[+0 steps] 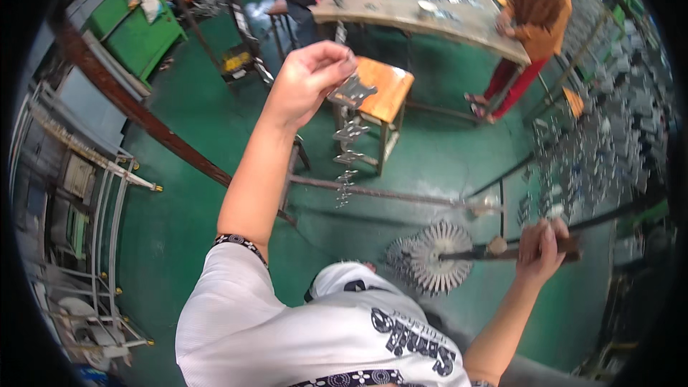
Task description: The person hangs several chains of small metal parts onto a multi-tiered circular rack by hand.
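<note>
The left hand (304, 86) is raised toward twelve o'clock, fingers pinched shut on the top of a hanging string of metal plates (349, 140). At four o'clock the right hand (541, 247) is wrapped tight around a dark rod (473, 253) carrying a fanned bundle of plates (433, 256). I judge that one bundle is already loaded and this string is not yet hung; a rack of hung pieces (573, 165) waits at three o'clock.

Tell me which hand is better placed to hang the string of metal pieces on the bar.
Left, probably. The left hand pinches the top of the string of metal pieces, dangling above the horizontal bar. The right hand grips a rod and isn't free.
</note>
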The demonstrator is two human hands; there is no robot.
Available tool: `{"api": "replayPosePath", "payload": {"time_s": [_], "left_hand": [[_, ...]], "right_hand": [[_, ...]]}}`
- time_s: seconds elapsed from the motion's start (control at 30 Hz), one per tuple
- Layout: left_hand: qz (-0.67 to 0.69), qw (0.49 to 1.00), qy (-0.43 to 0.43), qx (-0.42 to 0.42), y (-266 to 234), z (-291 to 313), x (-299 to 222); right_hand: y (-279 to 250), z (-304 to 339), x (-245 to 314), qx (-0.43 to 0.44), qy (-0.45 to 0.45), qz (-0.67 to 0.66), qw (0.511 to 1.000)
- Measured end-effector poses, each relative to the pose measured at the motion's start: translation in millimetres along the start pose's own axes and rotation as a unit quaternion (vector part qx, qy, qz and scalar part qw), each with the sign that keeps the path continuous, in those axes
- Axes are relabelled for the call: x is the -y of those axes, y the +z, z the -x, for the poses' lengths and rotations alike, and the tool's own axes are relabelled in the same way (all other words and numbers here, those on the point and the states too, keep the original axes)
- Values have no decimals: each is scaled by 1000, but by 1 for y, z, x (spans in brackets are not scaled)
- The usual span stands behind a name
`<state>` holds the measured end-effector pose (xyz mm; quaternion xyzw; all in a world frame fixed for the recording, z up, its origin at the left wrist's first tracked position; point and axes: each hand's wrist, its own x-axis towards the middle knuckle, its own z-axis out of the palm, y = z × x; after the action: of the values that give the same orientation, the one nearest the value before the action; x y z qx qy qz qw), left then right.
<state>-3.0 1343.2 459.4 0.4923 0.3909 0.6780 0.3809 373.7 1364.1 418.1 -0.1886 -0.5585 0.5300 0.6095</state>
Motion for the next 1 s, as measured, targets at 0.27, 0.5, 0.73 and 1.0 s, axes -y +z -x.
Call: {"api": "replayPosePath", "payload": {"time_s": [0.27, 0.5, 0.73, 1.0], "left_hand": [[-50, 989, -137, 39, 17, 94, 143], [-47, 969, -211, 118, 40, 150, 251], [-78, 935, -281, 205, 59, 186, 331], [-159, 911, -221, 310, 82, 194, 342]], "right_hand": [[8, -5, 7, 13, 7, -5, 1000], [7, -4, 7, 6, 1, 9, 1000], [7, -5, 7, 29, -1, 10, 1000], [7, -6, 9, 34, 2, 19, 999]]}}
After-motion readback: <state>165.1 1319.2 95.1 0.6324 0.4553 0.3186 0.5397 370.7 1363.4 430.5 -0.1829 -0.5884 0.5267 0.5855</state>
